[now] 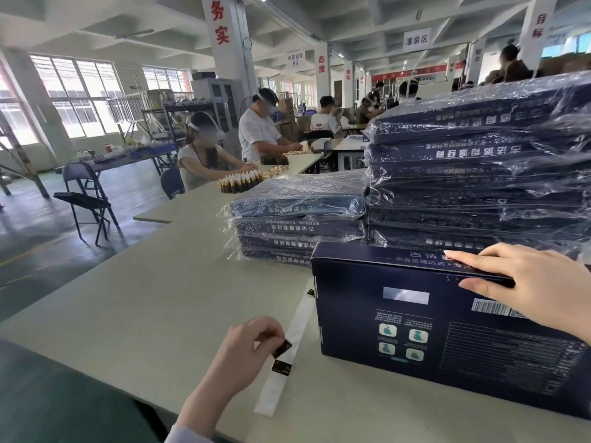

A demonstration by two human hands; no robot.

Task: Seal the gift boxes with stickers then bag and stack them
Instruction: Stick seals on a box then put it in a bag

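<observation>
**Fingers pinch a sticker at the strip; box steadied on edge**

Fingers (271, 337) of the left hand (252, 346) are closed narrow on one dark sticker (284, 346), its lower end at the white backing strip (287, 340). A second sticker (281, 368) sits on the strip just below, and a third (310, 292) shows near the strip's far end.

Right hand (524, 282) lies flat over the top edge of a navy box (431, 330), fingers spread across the top and thumb on the printed face. Box stands tilted on its long edge, just right of the strip.

Surface: pale grey-green table (144, 298), matte. Near edge runs diagonally at lower left, dark floor beyond. Bare tabletop left of the strip gives the left hand room.

Behind the box, touching or nearly so: a tall stack (479, 174) of bagged boxes on the right, and a low stack (297, 219) of bagged boxes on its left. Both close off the far side; loose film hangs from the bags.

Room: factory hall, white pillars with red characters, windows on the left. Two folding chairs (86, 193) stand in the aisle. At the next table a seated person (201, 155) and a standing person (259, 126) work over rows of small amber bottles (243, 183). More workers sit further back.
</observation>
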